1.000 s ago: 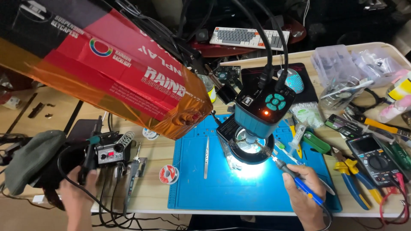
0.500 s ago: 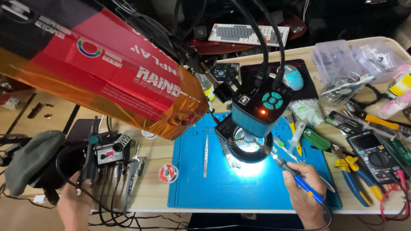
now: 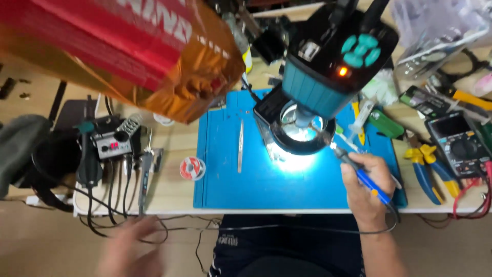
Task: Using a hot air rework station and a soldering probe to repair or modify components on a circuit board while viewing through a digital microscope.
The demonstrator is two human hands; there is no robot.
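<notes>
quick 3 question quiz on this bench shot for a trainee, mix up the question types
1. True or false: the right hand holds the blue-handled soldering iron with its tip toward the lit spot under the teal microscope head.
2. What lies flat on the blue silicone work mat, left of the light: A) slim metal tweezers B) yellow-handled pliers C) black multimeter?
3. Does the blurred left hand hold anything?

Key: 1 true; 2 A; 3 no, it is off the table, empty as far as visible.

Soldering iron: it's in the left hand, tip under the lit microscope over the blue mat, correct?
Not quite. The head view shows the soldering iron in the right hand, not the left. Its tip does reach under the lit microscope over the blue mat.
</notes>
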